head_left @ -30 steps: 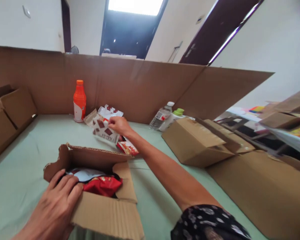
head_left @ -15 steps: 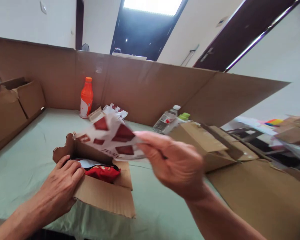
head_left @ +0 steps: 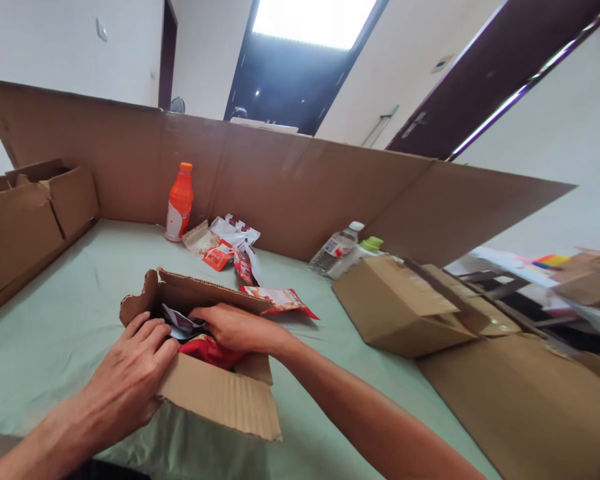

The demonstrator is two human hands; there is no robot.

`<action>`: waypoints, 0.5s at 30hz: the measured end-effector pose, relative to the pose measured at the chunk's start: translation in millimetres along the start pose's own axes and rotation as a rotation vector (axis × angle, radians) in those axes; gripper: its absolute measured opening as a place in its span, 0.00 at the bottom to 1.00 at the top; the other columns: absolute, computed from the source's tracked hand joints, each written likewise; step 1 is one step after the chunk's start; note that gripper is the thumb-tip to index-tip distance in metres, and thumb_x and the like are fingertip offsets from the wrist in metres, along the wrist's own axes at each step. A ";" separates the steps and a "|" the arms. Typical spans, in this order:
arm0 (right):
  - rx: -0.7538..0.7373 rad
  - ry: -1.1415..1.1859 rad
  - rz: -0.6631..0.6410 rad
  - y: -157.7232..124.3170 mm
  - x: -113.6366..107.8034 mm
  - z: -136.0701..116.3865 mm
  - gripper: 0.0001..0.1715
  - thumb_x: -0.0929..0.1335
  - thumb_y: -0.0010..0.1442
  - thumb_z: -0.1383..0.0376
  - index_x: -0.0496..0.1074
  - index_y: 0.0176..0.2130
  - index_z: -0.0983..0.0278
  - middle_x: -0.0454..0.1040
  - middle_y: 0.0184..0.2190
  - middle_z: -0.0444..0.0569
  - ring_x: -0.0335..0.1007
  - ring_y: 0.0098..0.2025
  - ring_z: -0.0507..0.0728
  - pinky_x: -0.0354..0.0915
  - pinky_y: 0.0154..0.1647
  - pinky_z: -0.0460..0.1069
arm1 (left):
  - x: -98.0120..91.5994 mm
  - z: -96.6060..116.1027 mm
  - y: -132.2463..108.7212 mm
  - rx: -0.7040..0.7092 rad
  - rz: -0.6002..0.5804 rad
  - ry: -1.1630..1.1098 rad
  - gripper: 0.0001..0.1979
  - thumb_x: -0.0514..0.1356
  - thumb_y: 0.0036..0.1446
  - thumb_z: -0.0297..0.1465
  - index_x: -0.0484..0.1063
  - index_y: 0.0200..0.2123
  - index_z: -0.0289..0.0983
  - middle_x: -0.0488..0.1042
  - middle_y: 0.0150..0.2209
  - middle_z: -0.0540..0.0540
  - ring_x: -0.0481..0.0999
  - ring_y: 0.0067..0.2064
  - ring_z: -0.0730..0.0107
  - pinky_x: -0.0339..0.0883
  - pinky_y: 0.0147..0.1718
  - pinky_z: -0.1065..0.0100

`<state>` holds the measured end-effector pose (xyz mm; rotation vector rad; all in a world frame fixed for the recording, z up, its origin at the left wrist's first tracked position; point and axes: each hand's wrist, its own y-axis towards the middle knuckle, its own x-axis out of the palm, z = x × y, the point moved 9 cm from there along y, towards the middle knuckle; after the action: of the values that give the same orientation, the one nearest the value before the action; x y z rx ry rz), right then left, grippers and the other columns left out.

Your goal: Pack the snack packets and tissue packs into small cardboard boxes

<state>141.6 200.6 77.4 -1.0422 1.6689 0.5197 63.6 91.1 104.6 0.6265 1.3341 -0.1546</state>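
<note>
A small open cardboard box point(head_left: 220, 400) stands near the front of the cloth-covered table, its flaps folded outward. My left hand point(head_left: 137, 363) is closed over its left edge, fingers curled inside the rim. My right hand point(head_left: 235, 327) reaches into the box, fingers bent against a greyish packet point(head_left: 177, 320); the fingertips are partly hidden. A red packet point(head_left: 213, 351) lies in the box below my right hand. Just behind the box, a red-and-white snack packet point(head_left: 283, 300) rests on the cloth.
An orange bottle point(head_left: 180, 203) stands at the back beside white, orange and red packets point(head_left: 235, 233). A clear water bottle point(head_left: 337, 248) and a green-capped bottle point(head_left: 370, 245) lean near larger cardboard boxes point(head_left: 405, 303) on the right. Another carton point(head_left: 25, 220) is at left, before a cardboard wall point(head_left: 280, 180).
My right hand has moved left and down into the box; the white-and-maroon packet it held up is no longer in the air. My left hand keeps its place on the box edge.
</note>
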 end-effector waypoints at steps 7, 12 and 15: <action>-0.122 0.168 0.697 -80.6 -64.0 3.6 0.14 0.64 0.69 0.67 0.79 0.47 0.58 0.83 0.46 0.49 0.81 0.48 0.58 0.75 0.51 0.53 | -50.8 -3.3 -36.0 -0.010 0.362 -0.002 0.25 0.57 0.61 0.21 0.63 0.60 0.42 0.62 0.67 0.39 0.59 0.71 0.52 0.59 0.68 0.47; -0.028 0.134 0.981 -107.3 -79.9 18.9 0.11 0.67 0.67 0.65 0.78 0.47 0.57 0.78 0.55 0.52 0.75 0.57 0.62 0.73 0.56 0.58 | -48.0 -42.0 -56.2 -0.289 0.392 -0.165 0.35 0.59 0.65 0.33 0.49 0.71 0.48 0.59 0.70 0.39 0.64 0.69 0.48 0.66 0.64 0.45; 0.075 0.145 0.888 -85.7 -73.8 37.9 0.15 0.69 0.63 0.63 0.77 0.50 0.58 0.78 0.56 0.53 0.75 0.56 0.64 0.72 0.55 0.59 | -26.9 -58.2 -57.0 -0.399 0.333 -0.259 0.38 0.58 0.65 0.38 0.45 0.73 0.48 0.60 0.71 0.39 0.65 0.69 0.44 0.65 0.65 0.41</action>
<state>239.0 212.4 145.3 -0.2312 2.2298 0.9477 -18.7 66.9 104.9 0.4609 0.9580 0.2884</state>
